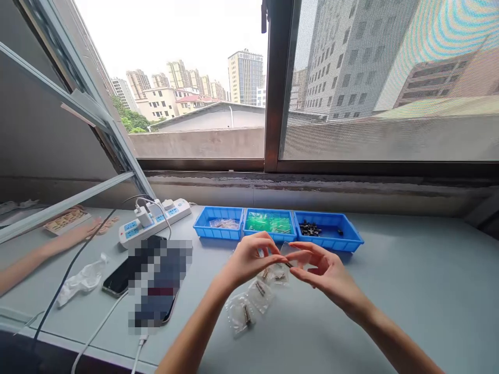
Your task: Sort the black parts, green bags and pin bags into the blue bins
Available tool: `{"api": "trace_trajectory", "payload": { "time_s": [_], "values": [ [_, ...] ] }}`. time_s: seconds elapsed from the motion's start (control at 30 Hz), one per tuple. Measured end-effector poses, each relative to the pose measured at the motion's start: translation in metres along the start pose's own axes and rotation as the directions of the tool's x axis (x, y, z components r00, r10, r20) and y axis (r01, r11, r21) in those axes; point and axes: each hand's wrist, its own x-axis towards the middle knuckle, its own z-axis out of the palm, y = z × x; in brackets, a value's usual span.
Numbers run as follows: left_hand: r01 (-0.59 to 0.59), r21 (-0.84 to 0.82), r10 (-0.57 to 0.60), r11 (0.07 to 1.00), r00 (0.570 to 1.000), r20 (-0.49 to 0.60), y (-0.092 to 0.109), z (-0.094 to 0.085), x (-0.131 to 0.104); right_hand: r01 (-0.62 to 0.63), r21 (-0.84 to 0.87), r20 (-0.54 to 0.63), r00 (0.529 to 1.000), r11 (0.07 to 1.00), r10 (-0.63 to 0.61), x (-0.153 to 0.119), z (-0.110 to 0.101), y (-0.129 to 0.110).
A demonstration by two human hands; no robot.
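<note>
My left hand (253, 259) is closed in a pinch, its fingertips meeting those of my right hand over the table. A small dark piece (289, 264) shows at the left fingertips, mostly covered. My right hand (325, 267) grips a small clear plastic bag (287, 249), its thumb and fingers bent around it. Below the hands lie several clear bags with small metal parts inside; the nearest bag (240, 313) and another bag (260, 294) show plainly. Others sit partly hidden behind my fingers.
Three blue bins stand at the back: a left bin (198, 228) with clear packets, a middle bin (245, 235) with green packets, a right bin (354, 244) with black parts. Leftward are a power strip (156, 223), phones, cables, crumpled plastic (83, 278) and another person's arm (47, 254).
</note>
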Motion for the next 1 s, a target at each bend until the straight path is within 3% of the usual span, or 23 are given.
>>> {"api": "trace_trajectory", "payload": {
  "time_s": [0.2,0.33,0.43,0.5,0.63,0.7,0.77,0.83,1.0],
  "values": [
    [-0.105,-0.066,0.094,0.992,0.984,-0.15,0.001,0.007,0.0,0.163,-0.086,-0.08,0.982,0.983,-0.17,0.001,-0.002,0.005],
    [-0.128,-0.067,0.115,0.99,0.98,-0.161,0.0,0.009,0.0,0.322,-0.152,-0.136,0.93,0.934,-0.342,0.003,-0.005,0.005],
    [-0.131,-0.06,0.12,0.99,0.981,-0.152,0.0,0.008,0.0,0.354,-0.187,-0.157,0.91,0.917,-0.383,0.003,-0.005,0.004],
    [-0.118,-0.06,0.107,0.991,0.982,-0.158,0.0,0.009,0.0,0.316,-0.181,-0.171,0.923,0.931,-0.346,0.003,-0.003,0.004],
    [-0.039,-0.035,0.034,0.999,0.988,-0.15,0.0,0.01,0.002,0.118,-0.083,-0.172,0.976,0.99,-0.131,0.002,0.003,0.006],
    [0.019,0.028,-0.012,0.999,0.978,-0.208,-0.001,0.005,0.003,0.071,-0.024,-0.148,0.986,0.997,-0.074,0.002,0.005,0.007],
    [0.115,0.116,-0.067,0.987,0.933,-0.355,-0.005,-0.005,0.005,0.066,0.001,-0.138,0.988,0.998,-0.066,0.003,0.005,0.008],
    [0.214,0.145,-0.112,0.966,0.851,-0.514,-0.011,-0.021,0.007,0.063,-0.003,-0.126,0.99,0.998,-0.062,0.004,0.004,0.009],
    [0.492,0.169,-0.187,0.854,0.594,-0.782,-0.032,-0.056,0.005,0.042,-0.065,-0.112,0.993,0.997,-0.049,0.005,0.002,0.015]
  ]
}}
